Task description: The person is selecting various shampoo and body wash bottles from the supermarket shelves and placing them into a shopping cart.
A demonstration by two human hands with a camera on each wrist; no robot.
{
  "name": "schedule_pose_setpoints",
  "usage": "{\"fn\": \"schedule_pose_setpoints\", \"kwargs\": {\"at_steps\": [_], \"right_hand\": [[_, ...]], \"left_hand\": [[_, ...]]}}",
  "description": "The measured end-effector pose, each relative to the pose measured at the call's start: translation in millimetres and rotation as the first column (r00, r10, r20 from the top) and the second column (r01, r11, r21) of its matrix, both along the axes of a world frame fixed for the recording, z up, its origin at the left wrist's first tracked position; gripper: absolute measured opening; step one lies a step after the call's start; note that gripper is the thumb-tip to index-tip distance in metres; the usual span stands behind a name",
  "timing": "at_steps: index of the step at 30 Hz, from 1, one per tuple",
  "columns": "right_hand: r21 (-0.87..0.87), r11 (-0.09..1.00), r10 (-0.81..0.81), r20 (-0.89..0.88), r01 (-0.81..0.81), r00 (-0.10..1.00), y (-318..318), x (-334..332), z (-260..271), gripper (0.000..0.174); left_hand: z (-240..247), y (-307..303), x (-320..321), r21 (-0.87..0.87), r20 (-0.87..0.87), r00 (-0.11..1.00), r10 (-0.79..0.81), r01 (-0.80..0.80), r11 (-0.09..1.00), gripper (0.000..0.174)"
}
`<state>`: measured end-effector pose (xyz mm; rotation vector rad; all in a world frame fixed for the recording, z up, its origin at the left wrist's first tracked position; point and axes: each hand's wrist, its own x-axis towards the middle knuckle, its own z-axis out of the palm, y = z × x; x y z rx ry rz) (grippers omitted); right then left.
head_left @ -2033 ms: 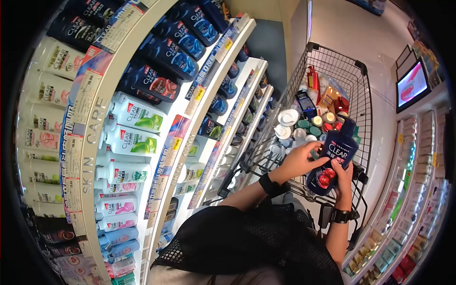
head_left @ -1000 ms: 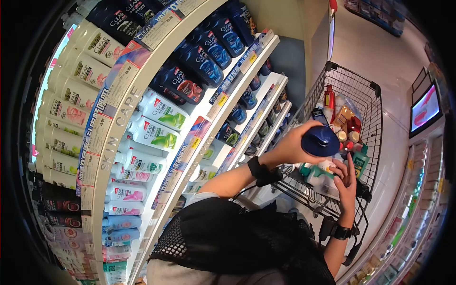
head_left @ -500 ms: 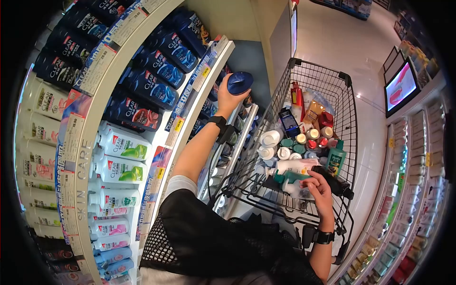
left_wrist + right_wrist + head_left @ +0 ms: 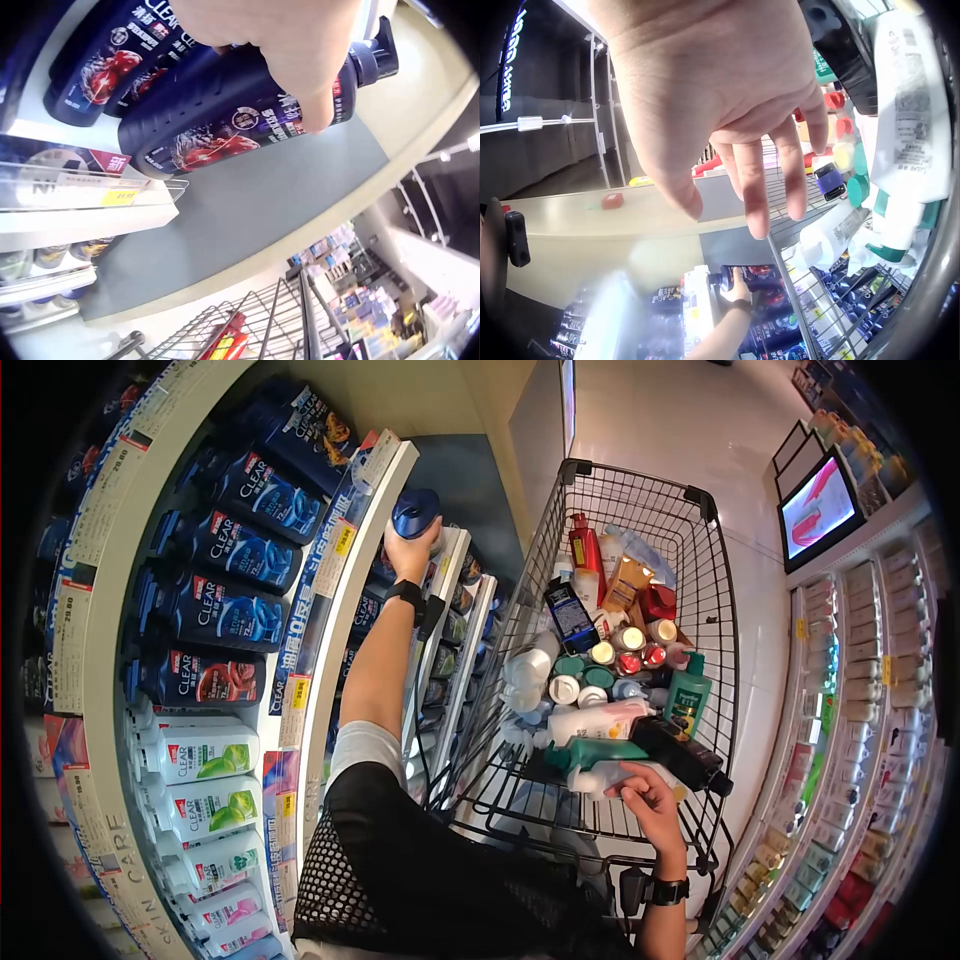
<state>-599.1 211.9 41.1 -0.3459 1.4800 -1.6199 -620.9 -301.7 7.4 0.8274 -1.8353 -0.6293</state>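
In the head view my left hand grips a dark blue pump bottle at the end of the shelf unit. The left wrist view shows that bottle tilted, red fruit on its label, my left hand round its upper part, beside similar bottles standing on the shelf. My right hand, fingers loosely bent, is over the near end of the cart, close to a white bottle. The right wrist view shows my right hand with fingers hanging and nothing held.
The wire cart holds several bottles, among them a green bottle, a black bottle and a red bottle. Shelves of shampoo stand on the left. A lit screen and more shelves are on the right.
My left hand has carried the dark blue bottle from over the cart to the shelf end. My right hand has let go of the bottle and stays by the cart. The view has shifted.
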Motion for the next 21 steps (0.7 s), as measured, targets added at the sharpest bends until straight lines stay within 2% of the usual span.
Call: {"fn": "schedule_pose_setpoints", "kwargs": {"at_steps": [1,2,4,5,7,10,12,15,17,18,20,21], "right_hand": [[0.021,1.000,0.004,-0.003,-0.003,1.000,-1,-1,-2,0.033],[0.026,1.000,0.001,0.000,-0.001,1.000,-3,-3,-2,0.033],[0.061,0.998,0.031,-0.020,-0.030,0.999,-8,-3,0,0.034],[0.065,0.997,0.038,-0.007,-0.038,0.999,-10,-4,-2,0.033],[0.096,0.994,0.050,0.001,-0.050,0.999,-14,-4,-3,0.033],[0.123,0.990,0.067,-0.004,-0.066,0.998,-19,-9,-1,0.033],[0.120,0.991,0.066,-0.009,-0.065,0.998,-22,-14,1,0.033],[0.141,0.989,0.053,-0.022,-0.049,0.998,-25,-18,4,0.034],[0.139,0.989,0.048,-0.027,-0.044,0.999,-29,-19,5,0.034],[0.134,0.990,0.048,-0.022,-0.045,0.999,-32,-19,5,0.034],[0.147,0.987,0.077,-0.039,-0.071,0.996,-35,-20,7,0.034],[0.127,0.990,0.070,-0.017,-0.067,0.997,-37,-19,7,0.035]], "left_hand": [[0,-5,-4,-0.087,-0.038,0.999,-0.034,0.031,0.996,0.055],[2,-11,-3,0.014,0.019,0.995,-0.099,0.098,0.995,0.064],[10,-9,-8,0.074,0.036,0.997,-0.064,0.061,0.995,0.059],[-5,-26,-11,0.076,0.043,0.997,-0.067,0.063,0.995,0.059],[-47,-70,-18,0.047,-0.176,0.982,-0.071,0.080,0.996,0.056],[-65,-71,-18,-0.022,-0.200,0.976,-0.083,0.080,0.997,0.058],[-63,-72,-18,0.047,-0.207,0.978,-0.022,0.032,0.998,0.069],[-56,-79,-12,0.079,-0.102,0.993,0.053,-0.045,0.996,0.077],[-46,-76,-5,0.116,0.118,0.986,0.120,-0.134,0.984,0.085],[-40,-70,-3,0.159,0.170,0.978,0.119,-0.147,0.976,0.088],[-41,-66,-2,0.079,0.124,0.984,0.128,-0.138,0.987,0.090],[-49,-70,-3,0.099,0.163,0.970,0.183,-0.201,0.975,0.092]]}}
